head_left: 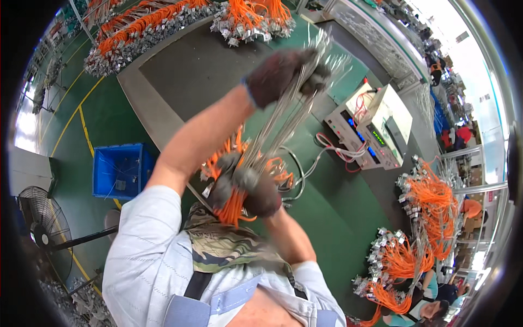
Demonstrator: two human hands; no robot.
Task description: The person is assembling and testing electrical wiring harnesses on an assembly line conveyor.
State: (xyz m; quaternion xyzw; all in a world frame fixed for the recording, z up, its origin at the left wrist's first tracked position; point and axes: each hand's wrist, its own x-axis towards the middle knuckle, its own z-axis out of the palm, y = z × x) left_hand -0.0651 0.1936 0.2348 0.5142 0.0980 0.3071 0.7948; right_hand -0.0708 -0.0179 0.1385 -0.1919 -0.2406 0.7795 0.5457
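Both hands wear dark gloves with grey fingers. My left hand [280, 76], raised over the far part of the table, is closed around the upper part of long, thin, silvery see-through strands [275, 125]; motion blurs it slightly. Lower down, close to my body, my right hand [253, 191] is wrapped round a bundle of orange cables [231, 210] where the strands meet it. Loose strand ends fan out beyond my left hand. Parts of the orange bundle stick out on both sides of my right glove, and its middle is hidden.
On the green-topped table [338, 212] stands a tester box [376, 128] with lit displays and leads. Orange cable bundles lie at the right [430, 196] and far edge [248, 22]. A blue bin [121, 170] and a fan [46, 231] stand left. Another person [425, 313] is at lower right.
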